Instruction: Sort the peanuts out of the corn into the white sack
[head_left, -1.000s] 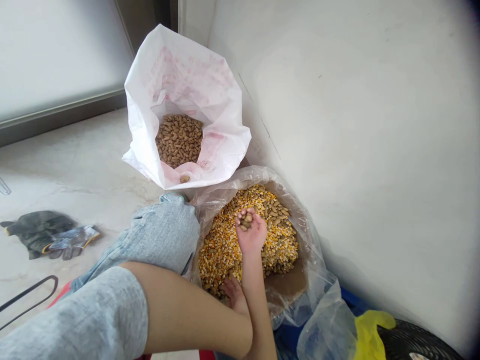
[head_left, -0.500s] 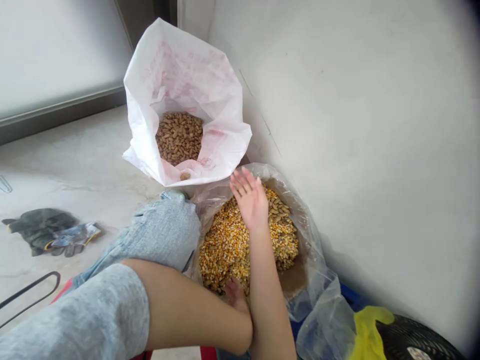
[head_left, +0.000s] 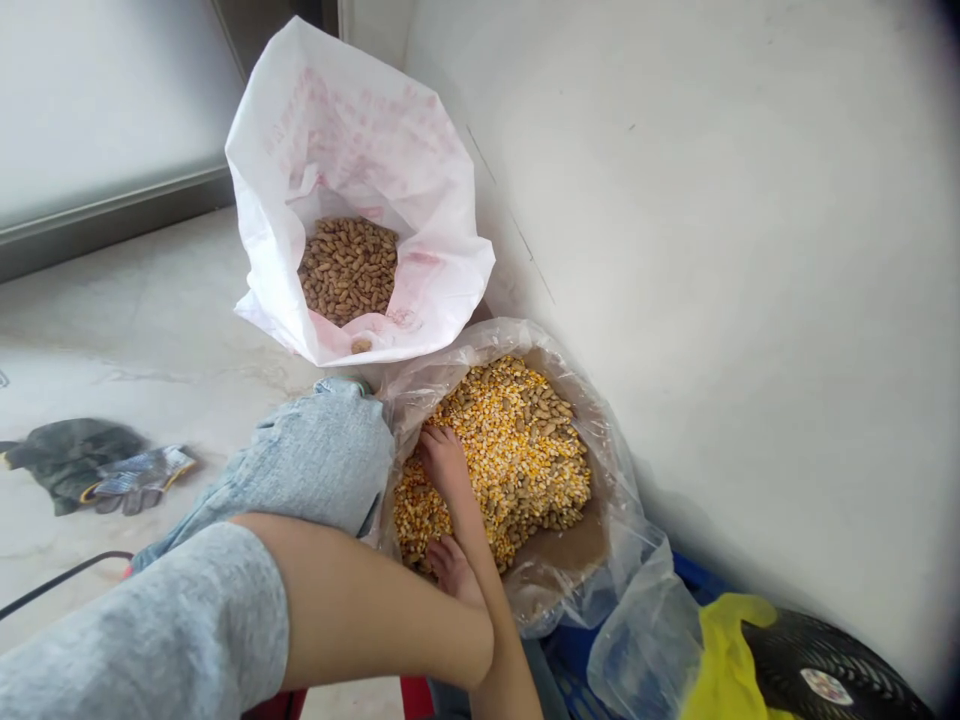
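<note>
A clear plastic bag (head_left: 626,480) lines a round container holding yellow corn kernels (head_left: 517,450) mixed with peanuts in their shells. My right hand (head_left: 444,462) rests at the left side of the kernels, fingers bent a little and apart, nothing seen gripped. Just below it, my left hand (head_left: 452,572) lies at the lower left edge of the heap, its fingers loosely spread and partly hidden by the forearms. Behind the container stands an open white sack (head_left: 442,150) with peanuts in shells (head_left: 349,270) at its bottom.
Light blue denim (head_left: 322,450) covers a knee left of the container. Dark cloth (head_left: 75,455) and a glove (head_left: 142,475) lie on the floor at left. A yellow bag (head_left: 724,660), a black fan-like grille (head_left: 825,665) and a blue crate (head_left: 574,665) are at lower right.
My right hand has come down and left from above the heap to the kernels' left side. My left hand has shifted slightly left and up. The whole view has moved a little.
</note>
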